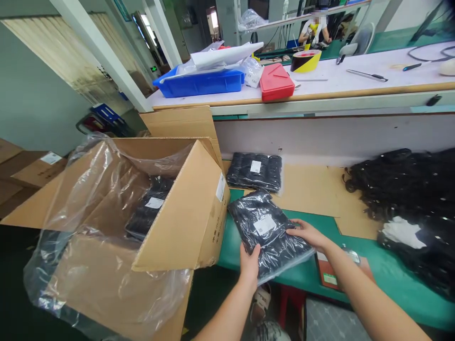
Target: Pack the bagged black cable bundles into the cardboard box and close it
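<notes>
Gripping a plastic-wrapped black packet between left hand and right hand, over the green surface; slick film risking a slip from this light, open-palmed hold, toward the cardboard carton left of both hands.

- blue plastic crate, upper bench
- red plastic case just beside it
- black-and-yellow tape roll
- utility knife
- black wavy hair bundles, green table
- seated co-worker, background
- stacked cartons, far left
</notes>
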Motion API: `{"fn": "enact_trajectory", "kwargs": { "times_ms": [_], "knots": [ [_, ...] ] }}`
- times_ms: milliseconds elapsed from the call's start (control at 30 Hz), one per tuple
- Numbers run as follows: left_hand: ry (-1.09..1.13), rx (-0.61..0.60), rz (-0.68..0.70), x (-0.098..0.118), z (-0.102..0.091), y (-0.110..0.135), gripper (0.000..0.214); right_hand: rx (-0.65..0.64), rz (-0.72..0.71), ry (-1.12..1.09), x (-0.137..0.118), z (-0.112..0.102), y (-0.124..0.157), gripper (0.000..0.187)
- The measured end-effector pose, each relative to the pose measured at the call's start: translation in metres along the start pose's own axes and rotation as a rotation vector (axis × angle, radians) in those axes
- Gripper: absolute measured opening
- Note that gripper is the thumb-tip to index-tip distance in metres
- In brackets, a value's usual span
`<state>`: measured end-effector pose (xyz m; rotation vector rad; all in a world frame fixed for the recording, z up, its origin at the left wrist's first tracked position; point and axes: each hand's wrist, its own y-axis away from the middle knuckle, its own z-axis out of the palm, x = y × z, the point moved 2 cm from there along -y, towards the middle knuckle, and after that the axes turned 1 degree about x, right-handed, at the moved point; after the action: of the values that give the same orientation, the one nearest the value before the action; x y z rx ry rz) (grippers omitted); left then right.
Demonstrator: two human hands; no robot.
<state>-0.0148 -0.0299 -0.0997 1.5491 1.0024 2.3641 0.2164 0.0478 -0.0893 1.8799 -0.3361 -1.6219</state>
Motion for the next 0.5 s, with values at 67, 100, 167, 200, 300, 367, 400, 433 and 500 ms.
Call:
{"fn": "enact_trajectory", "kwargs": {
  "times_ms": [67, 100, 167, 200, 300, 367, 400, 433, 500],
  "knots": [
    [-0.074, -0.006, -0.007, 0.002, -0.005, 0.009, 0.077, 0.125, -0.010, 0.143, 0.000, -0.003, 0.008, 0.065],
    [-0.146, 0.004, -0.021, 0.003, -0.009, 0.015, 0.085, 0.188, -0.022, 0.217, -0.001, -0.004, 0.012, 0.065],
    [-0.384, 0.042, 0.016, 0.007, -0.017, 0.029, 0.093, 0.308, -0.070, 0.344, -0.006, -0.001, 0.018, 0.068],
    [-0.538, 0.051, 0.093, 0.011, -0.019, 0.034, 0.091, 0.357, -0.108, 0.384, -0.011, 0.004, 0.019, 0.069],
    [-0.956, -0.028, 0.486, 0.029, -0.011, 0.038, 0.068, 0.472, -0.315, 0.563, -0.032, 0.033, 0.016, 0.064],
    [-1.116, -0.118, 0.669, 0.037, 0.002, 0.031, 0.061, 0.537, -0.509, 0.797, -0.042, 0.061, 0.009, 0.057],
    [-1.165, -0.150, 0.701, 0.038, 0.008, 0.026, 0.060, 0.548, -0.576, 0.906, -0.043, 0.076, 0.006, 0.056],
    [-1.198, -0.172, 0.703, 0.039, 0.012, 0.022, 0.060, 0.539, -0.618, 0.995, -0.041, 0.089, 0.002, 0.055],
    [-1.227, -0.203, 0.655, 0.037, 0.014, 0.019, 0.063, 0.504, -0.641, 1.107, -0.029, 0.107, -0.003, 0.054]
  ]
}}
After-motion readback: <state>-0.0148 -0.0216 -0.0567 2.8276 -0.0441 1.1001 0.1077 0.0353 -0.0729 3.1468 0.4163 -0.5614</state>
